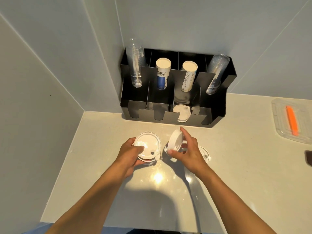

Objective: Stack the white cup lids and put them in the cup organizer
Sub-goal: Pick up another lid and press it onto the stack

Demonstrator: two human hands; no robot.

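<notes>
My left hand (pixel 130 155) holds a small stack of white cup lids (pixel 148 146) just above the counter, thumb pressed on the top lid. My right hand (pixel 187 151) grips a single white lid (pixel 175 140) tilted on its edge, to the right of the stack. Another white lid (pixel 205 153) lies flat on the counter, partly hidden under my right hand. The black cup organizer (pixel 217 105) stands against the back wall. A few white lids (pixel 182 114) sit in its third front compartment from the left.
The organizer's rear slots hold clear plastic cups (pixel 135 65) at the left and clear cups (pixel 216 73) at the right, with paper cup stacks (pixel 163 73) between. A clear tray (pixel 280 122) with an orange tool (pixel 292 119) sits at the right. Walls close the left and back.
</notes>
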